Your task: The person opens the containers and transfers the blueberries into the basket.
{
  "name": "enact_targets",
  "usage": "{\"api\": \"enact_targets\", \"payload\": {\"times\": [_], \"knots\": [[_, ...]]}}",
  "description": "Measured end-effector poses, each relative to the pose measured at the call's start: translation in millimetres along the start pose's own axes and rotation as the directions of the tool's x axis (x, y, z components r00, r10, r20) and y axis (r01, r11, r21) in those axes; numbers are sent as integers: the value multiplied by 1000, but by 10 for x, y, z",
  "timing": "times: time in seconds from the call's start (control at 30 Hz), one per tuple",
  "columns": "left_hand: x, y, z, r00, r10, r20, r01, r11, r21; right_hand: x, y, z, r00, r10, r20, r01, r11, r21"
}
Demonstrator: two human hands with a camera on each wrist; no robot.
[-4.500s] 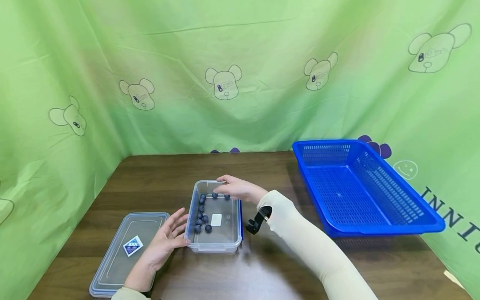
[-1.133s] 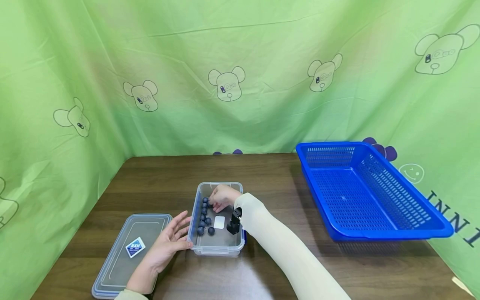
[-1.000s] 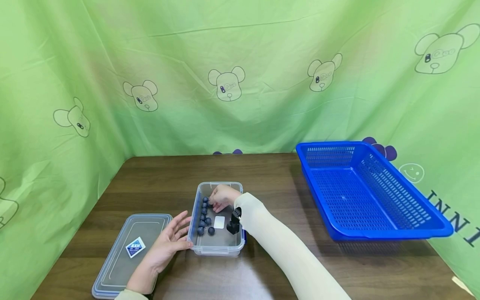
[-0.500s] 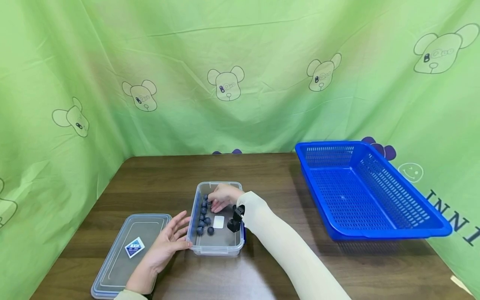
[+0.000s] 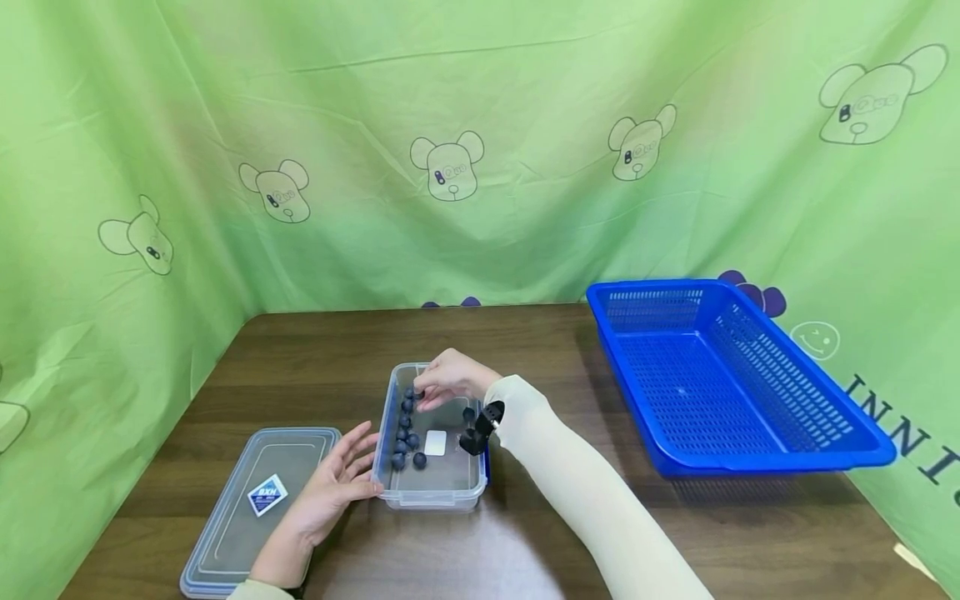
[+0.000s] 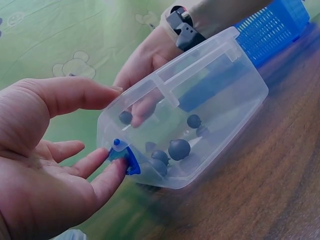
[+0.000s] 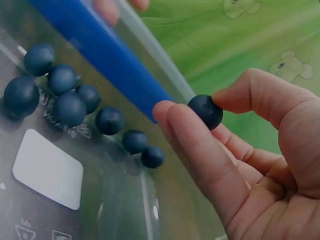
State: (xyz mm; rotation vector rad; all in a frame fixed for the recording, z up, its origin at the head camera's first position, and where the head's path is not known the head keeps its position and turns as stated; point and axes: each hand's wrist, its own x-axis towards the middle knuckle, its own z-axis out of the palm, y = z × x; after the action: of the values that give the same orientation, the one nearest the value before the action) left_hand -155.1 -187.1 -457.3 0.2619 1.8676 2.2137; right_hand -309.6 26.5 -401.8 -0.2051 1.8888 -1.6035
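A clear plastic food container [image 5: 431, 498] stands on the table without its lid, blueberries [image 7: 69, 108] gathered mostly along its left side. Over its far end, my right hand [image 5: 456, 375] pinches one blueberry [image 7: 205, 112] between thumb and fingers, above the container floor. My left hand [image 5: 330, 483] rests against the container's left side. In the left wrist view its thumb touches the rim, and its loosely straight fingers lie at a blue clip [image 6: 131, 161]. The transparent lid [image 5: 232, 533], with a blue and white label, lies flat to the left, partly under my left forearm.
A blue perforated basket [image 5: 772, 460] sits at the right of the brown wooden table [image 5: 337, 350]. A green curtain [image 5: 525, 233] with cartoon animal heads hangs behind and at both sides. A white label [image 5: 435, 442] shows on the container floor.
My right hand, above the container's far end 4.5 s ago, reached down among the blueberries and has since risen with one pinched. My left hand has stayed at the container's side.
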Motion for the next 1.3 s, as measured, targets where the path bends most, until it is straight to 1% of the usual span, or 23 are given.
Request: {"api": "enact_targets", "payload": {"times": [0.1,0.33,0.47,0.63,0.77,0.83,1.03,1.3], "knots": [[5,0,-4,1000,0,1,0,1000,-1,-29,-27,-62,1000,-17,2,17,1000,15],[15,-1,-1,1000,-4,5,4,1000,-13,-120,-134,-228,1000,-16,-27,17,999,35],[19,-12,4,1000,-10,-6,10,1000,-7,-175,-192,-345,998,-35,-49,36,999,17],[30,-16,32,998,-14,-58,16,999,30,-264,-253,-514,996,-62,-68,62,998,1],[30,-13,53,994,-18,-112,25,998,63,-341,-277,-650,994,-68,-84,68,998,-1],[22,-6,60,992,-21,-128,29,998,63,-372,-281,-713,993,-71,-90,71,997,-8],[-10,16,72,989,-27,-147,34,999,42,-441,-294,-882,992,-71,-109,72,997,4],[-14,-2,71,986,-41,-162,42,999,5,-547,-333,-1040,989,-82,-123,83,997,4]]}}
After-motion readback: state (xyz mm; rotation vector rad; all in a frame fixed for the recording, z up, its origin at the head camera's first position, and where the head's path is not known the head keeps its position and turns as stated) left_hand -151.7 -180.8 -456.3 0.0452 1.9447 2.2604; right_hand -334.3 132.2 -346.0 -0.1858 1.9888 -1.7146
